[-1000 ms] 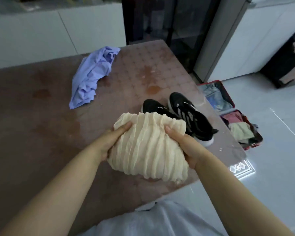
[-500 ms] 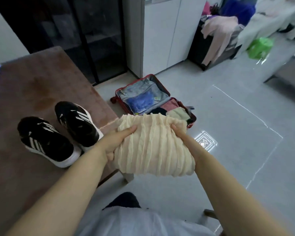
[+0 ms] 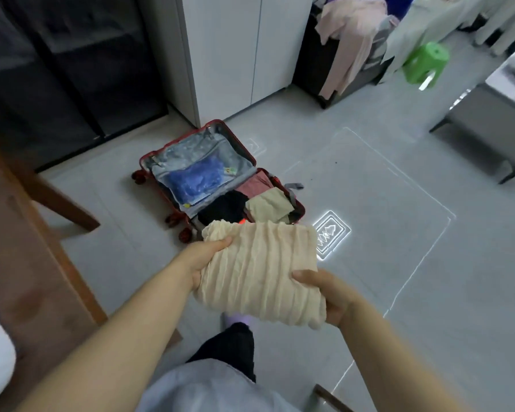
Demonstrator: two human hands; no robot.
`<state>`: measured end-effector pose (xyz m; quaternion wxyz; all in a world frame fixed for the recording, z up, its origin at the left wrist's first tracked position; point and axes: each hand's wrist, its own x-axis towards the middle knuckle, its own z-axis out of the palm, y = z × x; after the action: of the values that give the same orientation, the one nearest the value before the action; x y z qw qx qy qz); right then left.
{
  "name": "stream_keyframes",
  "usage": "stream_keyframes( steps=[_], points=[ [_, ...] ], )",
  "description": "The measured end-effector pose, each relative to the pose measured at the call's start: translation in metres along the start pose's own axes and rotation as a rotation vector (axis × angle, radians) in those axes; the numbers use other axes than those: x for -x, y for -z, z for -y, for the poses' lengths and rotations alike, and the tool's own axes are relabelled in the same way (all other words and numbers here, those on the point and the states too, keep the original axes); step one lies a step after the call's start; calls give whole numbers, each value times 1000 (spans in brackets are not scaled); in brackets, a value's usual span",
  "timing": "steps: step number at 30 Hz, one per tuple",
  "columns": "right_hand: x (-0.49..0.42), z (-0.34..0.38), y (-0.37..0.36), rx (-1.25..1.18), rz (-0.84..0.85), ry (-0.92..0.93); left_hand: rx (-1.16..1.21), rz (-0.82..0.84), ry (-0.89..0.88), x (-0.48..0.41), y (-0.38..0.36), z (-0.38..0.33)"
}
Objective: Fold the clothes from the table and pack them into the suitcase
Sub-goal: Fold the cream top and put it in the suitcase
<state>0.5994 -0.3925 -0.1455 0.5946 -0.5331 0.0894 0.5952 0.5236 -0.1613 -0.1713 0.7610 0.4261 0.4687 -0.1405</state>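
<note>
Left hand and right hand grip the folded cream garment, seemingly above the open suitcase

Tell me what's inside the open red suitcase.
Far half of the suitcase: a blue item behind a grey liner. Near half: pink garment, black garment, beige garment. The held cream garment hides the near edge.

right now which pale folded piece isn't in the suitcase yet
The pleated cream one, gripped by the left hand and right hand; the smoother tan piece lies in the suitcase.
</note>
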Motion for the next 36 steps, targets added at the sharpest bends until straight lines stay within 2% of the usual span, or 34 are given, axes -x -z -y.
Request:
stream_keyframes(
  steps=[6,10,14,18,24,31,34,36],
  points=[
    [-48,50,61,-74,-79,-104,68,-17,140,-76,-46,-16],
    [-91,78,87,-76,-147,-215,176,-72,169,-113,-57,-23],
    [-154,103,109,-39,-125,-280,286,-172,166,-155,-54,-21],
    [-234,117,129,29,-62,-299,389,-350,118,-216,-40,-2],
    [-376,87,184,145,-35,-301,426,-515,30,-339,-15,43],
    [-549,23,244,286,-37,-223,304,-616,-63,-509,30,104],
    [-615,1,265,350,-23,-205,211,-647,-88,-574,51,123],
    [-654,-12,276,443,-18,-172,55,-703,-122,-610,65,135]
  ],
)
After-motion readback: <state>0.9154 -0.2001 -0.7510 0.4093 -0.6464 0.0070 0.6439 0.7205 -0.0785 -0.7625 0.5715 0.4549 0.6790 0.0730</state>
